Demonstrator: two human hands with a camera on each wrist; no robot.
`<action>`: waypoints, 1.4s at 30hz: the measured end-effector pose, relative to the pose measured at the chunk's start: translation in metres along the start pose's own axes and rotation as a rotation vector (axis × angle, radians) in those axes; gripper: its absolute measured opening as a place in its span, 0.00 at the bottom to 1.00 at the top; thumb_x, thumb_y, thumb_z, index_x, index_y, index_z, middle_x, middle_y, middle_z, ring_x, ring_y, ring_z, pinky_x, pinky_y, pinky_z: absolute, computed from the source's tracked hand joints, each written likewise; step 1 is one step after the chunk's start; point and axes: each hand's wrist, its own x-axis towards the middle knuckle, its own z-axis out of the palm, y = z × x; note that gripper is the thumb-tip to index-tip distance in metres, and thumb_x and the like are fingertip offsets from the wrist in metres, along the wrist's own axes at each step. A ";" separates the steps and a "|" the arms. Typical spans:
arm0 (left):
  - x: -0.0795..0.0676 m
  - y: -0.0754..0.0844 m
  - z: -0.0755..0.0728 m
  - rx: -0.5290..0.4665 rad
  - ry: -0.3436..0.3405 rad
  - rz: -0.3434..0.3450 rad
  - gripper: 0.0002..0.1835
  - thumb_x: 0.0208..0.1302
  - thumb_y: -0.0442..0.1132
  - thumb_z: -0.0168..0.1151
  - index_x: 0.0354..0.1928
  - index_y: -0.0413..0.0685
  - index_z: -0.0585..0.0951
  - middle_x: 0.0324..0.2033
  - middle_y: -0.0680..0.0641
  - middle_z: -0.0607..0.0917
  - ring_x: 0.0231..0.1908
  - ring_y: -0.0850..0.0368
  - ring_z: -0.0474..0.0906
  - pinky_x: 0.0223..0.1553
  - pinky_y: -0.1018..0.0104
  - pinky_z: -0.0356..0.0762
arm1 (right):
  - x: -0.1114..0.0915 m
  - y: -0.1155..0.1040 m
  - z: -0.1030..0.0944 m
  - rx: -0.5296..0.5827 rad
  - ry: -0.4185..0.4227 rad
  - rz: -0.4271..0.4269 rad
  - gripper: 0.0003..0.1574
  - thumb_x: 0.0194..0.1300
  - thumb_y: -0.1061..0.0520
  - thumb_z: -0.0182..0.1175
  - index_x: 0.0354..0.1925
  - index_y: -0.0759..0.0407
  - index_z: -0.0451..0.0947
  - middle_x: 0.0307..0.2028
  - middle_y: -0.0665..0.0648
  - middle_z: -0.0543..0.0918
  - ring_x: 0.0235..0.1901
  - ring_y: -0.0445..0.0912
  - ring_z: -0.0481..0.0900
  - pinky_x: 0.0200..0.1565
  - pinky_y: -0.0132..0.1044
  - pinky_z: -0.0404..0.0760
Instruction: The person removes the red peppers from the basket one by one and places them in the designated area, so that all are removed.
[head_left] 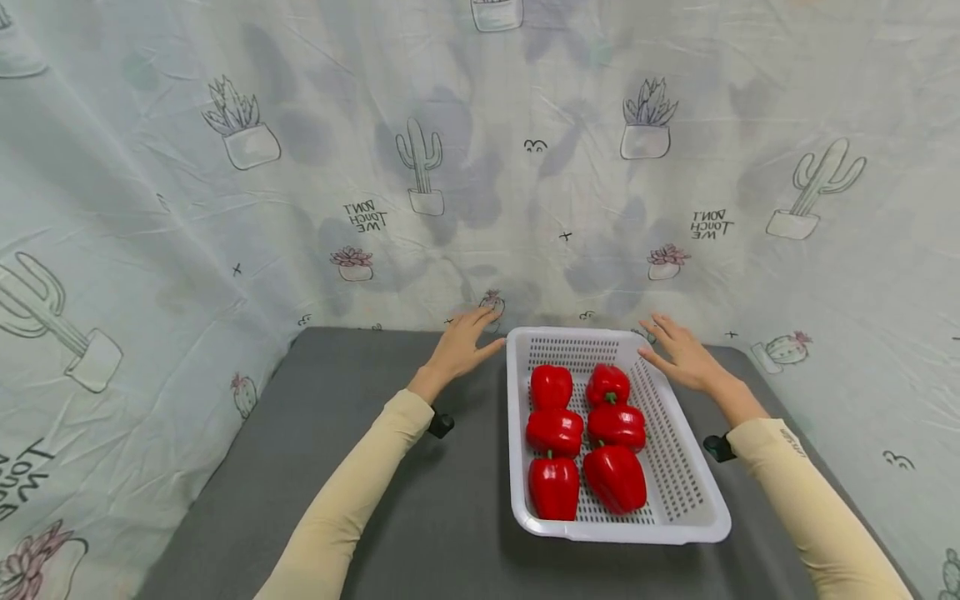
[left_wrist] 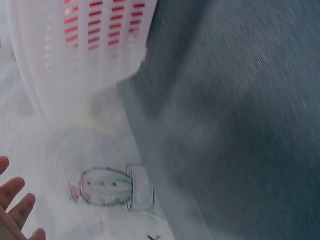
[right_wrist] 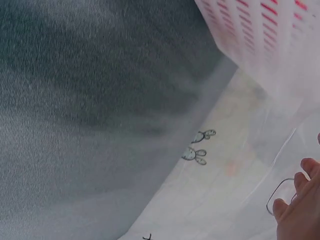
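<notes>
A white plastic basket (head_left: 682,467) with slotted walls stands on the grey table. Inside it lie several red bell peppers (head_left: 555,431) in two columns. My left hand (head_left: 459,343) is just off the basket's far left corner, fingers spread and holding nothing. On the other side my right hand (head_left: 684,357) hovers by the far right rim, its fingers extended and nothing in them. The left wrist view shows the left fingers (left_wrist: 19,210) apart from the basket wall (left_wrist: 90,55). Right fingers (right_wrist: 300,195) appear at the edge of the right wrist view, also apart from the basket.
The dark grey table (head_left: 300,467) stretches left of the basket. A pale curtain (head_left: 525,183) printed with cacti hangs behind the table and along both sides. Each wrist carries a small black camera (head_left: 441,425).
</notes>
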 end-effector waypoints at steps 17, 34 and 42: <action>0.021 0.051 0.017 -0.059 -0.161 0.157 0.34 0.63 0.58 0.53 0.68 0.53 0.63 0.64 0.51 0.69 0.63 0.56 0.64 0.65 0.59 0.60 | 0.004 -0.018 0.011 0.065 -0.103 0.014 0.43 0.66 0.38 0.48 0.71 0.56 0.50 0.70 0.68 0.45 0.68 0.68 0.44 0.64 0.66 0.41; 0.025 0.065 0.035 0.004 -0.304 0.166 0.33 0.63 0.60 0.51 0.67 0.57 0.64 0.64 0.53 0.68 0.64 0.58 0.62 0.67 0.59 0.56 | -0.001 -0.020 0.026 0.129 -0.062 0.023 0.41 0.68 0.42 0.48 0.71 0.57 0.50 0.71 0.66 0.43 0.69 0.65 0.39 0.63 0.66 0.42; 0.020 0.067 0.041 0.030 -0.371 0.157 0.33 0.61 0.62 0.53 0.66 0.57 0.66 0.64 0.55 0.69 0.64 0.59 0.63 0.68 0.54 0.52 | -0.006 -0.023 0.030 0.142 -0.054 0.055 0.41 0.68 0.40 0.47 0.71 0.58 0.51 0.71 0.66 0.43 0.70 0.62 0.37 0.61 0.69 0.45</action>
